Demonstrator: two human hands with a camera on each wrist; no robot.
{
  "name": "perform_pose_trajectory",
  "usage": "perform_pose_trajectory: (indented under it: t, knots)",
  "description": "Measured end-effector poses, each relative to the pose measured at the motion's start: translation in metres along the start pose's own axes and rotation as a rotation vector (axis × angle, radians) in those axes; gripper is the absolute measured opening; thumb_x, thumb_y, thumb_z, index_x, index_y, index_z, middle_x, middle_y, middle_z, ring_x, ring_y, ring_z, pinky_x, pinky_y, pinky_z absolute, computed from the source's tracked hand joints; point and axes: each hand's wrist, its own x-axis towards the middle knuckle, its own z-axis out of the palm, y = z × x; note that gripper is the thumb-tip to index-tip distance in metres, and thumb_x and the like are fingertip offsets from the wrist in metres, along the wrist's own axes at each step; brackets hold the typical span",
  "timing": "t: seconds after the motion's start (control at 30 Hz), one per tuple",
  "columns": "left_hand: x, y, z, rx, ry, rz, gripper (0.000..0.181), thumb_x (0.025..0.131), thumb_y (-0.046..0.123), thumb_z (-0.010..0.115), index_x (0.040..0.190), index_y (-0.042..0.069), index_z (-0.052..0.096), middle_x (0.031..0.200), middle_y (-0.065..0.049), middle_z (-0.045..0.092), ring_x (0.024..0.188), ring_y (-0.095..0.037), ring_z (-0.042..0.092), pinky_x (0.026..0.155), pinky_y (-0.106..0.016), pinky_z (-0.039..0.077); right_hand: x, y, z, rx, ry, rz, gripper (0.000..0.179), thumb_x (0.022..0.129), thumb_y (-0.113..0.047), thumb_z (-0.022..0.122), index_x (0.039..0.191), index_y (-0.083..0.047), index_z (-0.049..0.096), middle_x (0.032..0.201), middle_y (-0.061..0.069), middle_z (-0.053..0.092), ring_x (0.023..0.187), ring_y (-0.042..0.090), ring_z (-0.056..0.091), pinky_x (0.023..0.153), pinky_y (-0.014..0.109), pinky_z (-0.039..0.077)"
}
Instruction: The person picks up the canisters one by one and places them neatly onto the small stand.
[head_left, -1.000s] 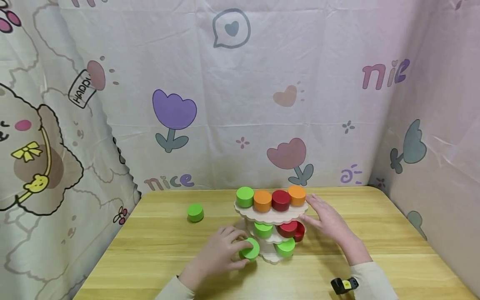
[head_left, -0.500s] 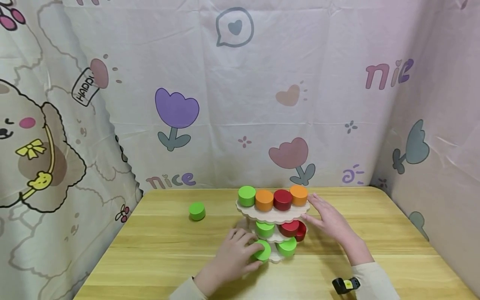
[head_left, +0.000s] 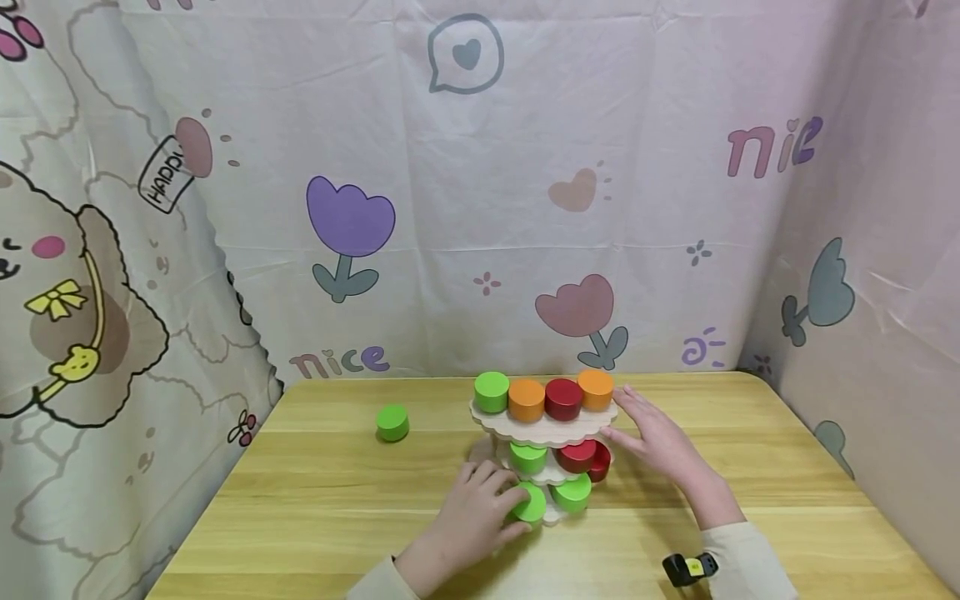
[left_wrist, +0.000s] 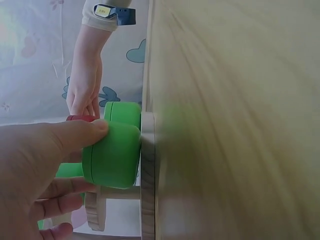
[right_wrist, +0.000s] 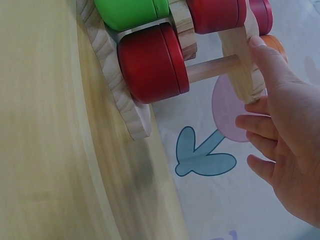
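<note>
A tiered wooden stand (head_left: 543,432) with scalloped round boards bears green, orange and red round blocks. My left hand (head_left: 472,510) pinches a green round block (left_wrist: 114,156) between thumb and fingers at the bottom board (left_wrist: 148,175). Another green block (head_left: 572,493) sits just right of it, partly behind it in the left wrist view. My right hand (head_left: 660,437) holds the rim of the top board (right_wrist: 244,65), thumb and index finger at its right edge; the other fingers hang loosely. A red block (right_wrist: 151,63) rests on the bottom board in the right wrist view.
One loose green block (head_left: 392,423) stands on the wooden table (head_left: 315,500), left of the stand. A printed cloth (head_left: 465,208) hangs behind and along both sides. A black strap device (head_left: 689,569) is on the right wrist.
My left hand has moved right with the green block, from the stand's left side in over the bottom board. The right hand has stayed at the top board's edge.
</note>
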Motion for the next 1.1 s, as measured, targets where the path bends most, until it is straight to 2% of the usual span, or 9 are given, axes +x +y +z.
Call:
perform_pose_trajectory:
  t: [0.23,0.4,0.73,0.93,1.1]
  knots:
    - [0.001,0.003,-0.001,0.022,-0.009,0.002,0.029,0.08,0.052,0.071,0.1,0.031,0.072,0.1,0.011,0.065,0.092,-0.007,0.052,0.081,-0.028,0.041,-0.001,0.0,-0.002,-0.005,0.02,-0.002,0.075,0.092,-0.048,0.061,0.146,0.0,0.04,0.153,0.024,0.035,0.142,0.043,0.032,0.113,0.059,0.028]
    - [0.002,0.005,-0.001,0.034,-0.017,0.014,0.026,0.08,0.048,0.073,0.101,0.032,0.073,0.098,0.012,0.064,0.088,-0.007,0.051,0.078,-0.026,0.04,-0.001,0.0,-0.002,-0.005,0.023,-0.004,0.075,0.092,-0.048,0.061,0.146,0.0,0.04,0.153,0.024,0.036,0.142,0.043,0.032,0.113,0.059,0.028]
    - [0.004,0.004,0.004,0.007,0.062,0.024,0.026,0.071,0.026,0.083,0.094,0.033,0.073,0.091,0.014,0.064,0.083,-0.005,0.052,0.071,-0.022,0.036,0.0,0.001,-0.001,0.006,0.019,0.001,0.077,0.091,-0.051,0.061,0.146,-0.001,0.04,0.153,0.024,0.035,0.142,0.044,0.031,0.112,0.06,0.028]
    - [0.008,0.003,0.008,0.001,0.108,0.028,0.021,0.072,0.024,0.081,0.088,0.033,0.072,0.087,0.015,0.064,0.08,-0.005,0.051,0.068,-0.018,0.03,-0.001,0.0,-0.001,0.016,0.018,0.005,0.077,0.091,-0.051,0.061,0.146,-0.001,0.041,0.153,0.024,0.036,0.142,0.044,0.032,0.111,0.061,0.029]
    - [0.009,0.002,0.009,0.02,0.11,0.025,0.016,0.073,0.025,0.081,0.084,0.031,0.071,0.085,0.014,0.062,0.078,-0.004,0.051,0.067,-0.017,0.029,-0.001,-0.001,0.0,0.015,0.03,-0.003,0.076,0.09,-0.051,0.062,0.145,-0.001,0.042,0.151,0.025,0.037,0.141,0.044,0.033,0.111,0.061,0.03]
